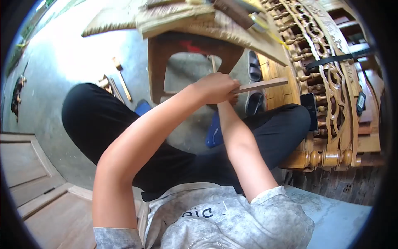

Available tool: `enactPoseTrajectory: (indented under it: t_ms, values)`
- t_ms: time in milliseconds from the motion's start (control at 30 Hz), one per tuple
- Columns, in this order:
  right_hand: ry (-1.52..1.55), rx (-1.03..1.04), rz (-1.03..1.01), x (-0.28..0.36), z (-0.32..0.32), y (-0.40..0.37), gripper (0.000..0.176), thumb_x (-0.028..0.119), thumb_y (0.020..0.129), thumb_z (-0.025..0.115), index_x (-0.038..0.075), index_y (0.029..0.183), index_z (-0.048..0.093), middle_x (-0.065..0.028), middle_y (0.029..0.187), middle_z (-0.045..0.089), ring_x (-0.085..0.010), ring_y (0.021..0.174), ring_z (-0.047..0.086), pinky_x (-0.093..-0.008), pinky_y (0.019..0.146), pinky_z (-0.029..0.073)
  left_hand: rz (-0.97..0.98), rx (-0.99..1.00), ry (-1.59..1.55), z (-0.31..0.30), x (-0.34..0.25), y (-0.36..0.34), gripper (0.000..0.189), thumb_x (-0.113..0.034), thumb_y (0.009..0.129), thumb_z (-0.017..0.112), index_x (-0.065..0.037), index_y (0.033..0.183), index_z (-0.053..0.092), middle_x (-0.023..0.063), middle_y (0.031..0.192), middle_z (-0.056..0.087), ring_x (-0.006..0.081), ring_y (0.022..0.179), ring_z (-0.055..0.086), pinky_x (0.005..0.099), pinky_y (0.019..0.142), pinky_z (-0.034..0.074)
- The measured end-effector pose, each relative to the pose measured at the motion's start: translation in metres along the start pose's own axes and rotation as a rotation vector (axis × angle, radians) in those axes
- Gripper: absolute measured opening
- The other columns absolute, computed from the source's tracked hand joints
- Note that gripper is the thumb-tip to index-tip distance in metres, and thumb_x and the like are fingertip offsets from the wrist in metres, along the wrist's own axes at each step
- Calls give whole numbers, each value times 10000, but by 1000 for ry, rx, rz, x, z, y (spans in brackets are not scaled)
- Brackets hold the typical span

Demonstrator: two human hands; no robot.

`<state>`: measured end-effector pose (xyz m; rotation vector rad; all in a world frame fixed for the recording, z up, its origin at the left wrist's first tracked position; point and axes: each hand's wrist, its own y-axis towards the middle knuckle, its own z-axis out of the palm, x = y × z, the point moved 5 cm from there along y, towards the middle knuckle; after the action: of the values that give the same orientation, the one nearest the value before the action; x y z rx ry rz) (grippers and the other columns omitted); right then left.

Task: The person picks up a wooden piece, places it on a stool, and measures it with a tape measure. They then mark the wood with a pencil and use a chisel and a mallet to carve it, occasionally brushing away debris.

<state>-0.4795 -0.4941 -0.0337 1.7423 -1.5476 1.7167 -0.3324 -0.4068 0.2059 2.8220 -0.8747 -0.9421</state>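
Note:
My left hand is closed, with a flat wooden strip sticking out from it to the right. Just below and partly behind it is my right hand; most of its fingers are hidden, so what they hold cannot be made out. A thin stick rises behind my left hand, its lower end hidden. Both hands are in front of a brown stool, which bears rough wooden boards.
A mallet-like tool and other tools lie on the floor at the left. Dark sandals are beside carved wooden furniture at the right. A phone is near the right knee. Panelled wood is at lower left.

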Motion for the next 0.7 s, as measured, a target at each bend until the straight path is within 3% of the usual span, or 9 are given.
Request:
enactPoseTrajectory:
  t_ms: [133,200,300,333,400,467,533,667,700]
  values:
    - [-204,-312,-242,131,-15,54,491,266,907,644,-124,1204,604,-324,1195,619,-471,1087,648,-531,934,562,41,-66,-84,-78,-37,-13,243,-261,948,699,-20,978,706,229,770,684,440,778,668,521,719,514]
    - [-65,-253,-402,205,-22,82,506,274,893,660,-126,1200,612,-322,1239,608,-482,1110,649,-545,941,566,22,-134,-84,-103,-38,-23,279,-276,949,713,0,988,704,220,738,678,399,706,678,477,653,519]
    - [-172,-371,-705,318,-52,37,528,453,893,649,-6,1147,709,-321,1099,689,-437,1056,700,-540,879,580,-92,-187,-51,-144,-47,-43,324,-306,958,716,16,997,705,203,690,663,308,599,679,415,568,500]
    - [-141,-354,-777,345,-43,54,594,476,862,689,-57,1120,642,-264,1170,660,-452,1076,660,-626,931,501,-96,-200,-11,-152,-43,-45,301,-278,980,697,16,1039,707,173,741,703,239,679,721,374,629,541]
    - [-170,-216,-917,388,-38,34,709,623,821,702,8,1176,704,-224,1167,712,-425,1094,673,-599,966,470,-147,-275,-195,-156,-22,-46,284,-237,1002,676,25,1111,694,144,857,748,186,807,744,336,734,578]
    - [-368,181,-1063,413,-32,-4,861,767,722,733,64,1218,753,-191,1227,734,-365,1167,681,-474,1026,491,-129,-360,-343,-168,-27,-51,293,-214,1025,653,37,1177,664,116,965,757,154,900,735,324,809,587]
    - [-589,254,-1232,421,-18,-34,866,795,702,728,113,1235,762,-187,1225,736,-344,1170,682,-431,1013,503,-120,-468,-507,-176,-17,-56,308,-228,1031,650,34,1193,656,105,962,748,154,894,735,319,792,587]
    - [-882,261,-1348,405,1,-83,821,808,729,697,78,1090,803,-202,1086,767,-380,1065,719,-472,957,526,-115,-655,-388,-198,2,-70,333,-263,1046,619,15,1225,655,73,939,727,130,864,712,282,753,576]
    - [-897,202,-1480,401,8,-90,823,809,750,679,58,1060,806,-222,1065,763,-401,1028,724,-537,980,506,-129,-705,-299,-204,9,-73,344,-279,1042,619,8,1227,659,72,940,726,119,840,698,276,747,572]
